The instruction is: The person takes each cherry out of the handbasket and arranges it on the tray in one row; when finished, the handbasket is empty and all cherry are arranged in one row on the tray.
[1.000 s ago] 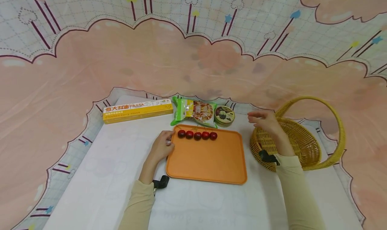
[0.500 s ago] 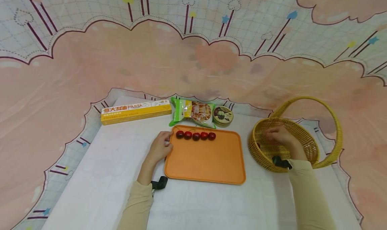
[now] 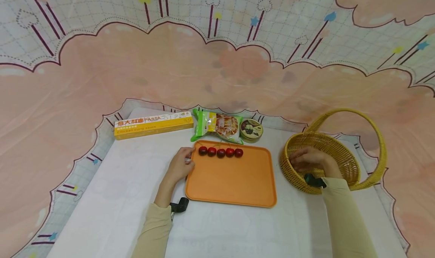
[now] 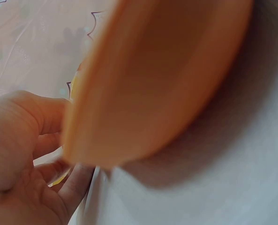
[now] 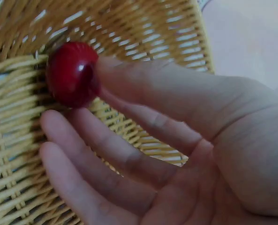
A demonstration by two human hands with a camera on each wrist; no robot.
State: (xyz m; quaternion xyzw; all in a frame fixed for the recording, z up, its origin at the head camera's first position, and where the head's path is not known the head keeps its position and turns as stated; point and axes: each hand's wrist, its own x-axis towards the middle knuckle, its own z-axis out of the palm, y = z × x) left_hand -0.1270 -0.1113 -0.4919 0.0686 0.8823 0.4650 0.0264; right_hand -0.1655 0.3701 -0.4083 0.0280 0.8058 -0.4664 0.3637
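In the head view my left hand (image 3: pixel 180 163) grips the left rim of the orange tray (image 3: pixel 234 182). The left wrist view shows the tray's edge (image 4: pixel 75 126) against the fingers. Several dark red cherries (image 3: pixel 221 152) lie in a row along the tray's far side. My right hand (image 3: pixel 314 160) is down inside the yellow wicker basket (image 3: pixel 351 165). There, in the right wrist view, it pinches a cherry (image 5: pixel 73 75) between thumb and fingertips, close to the woven wall. The other fingers are loosely bent below it. In the head view the hand hides this cherry.
Behind the tray stand a yellow and white pasta box (image 3: pixel 153 126), a green food packet (image 3: pixel 219 125) and a round tin (image 3: pixel 251 130). The basket's tall handle (image 3: pixel 380 148) arches over its right side. A white cloth (image 3: pixel 217 228) covers the table.
My right hand has moved from above the basket's far left rim down into it, then slightly left, and now pinches a cherry. The left hand stays at the tray.
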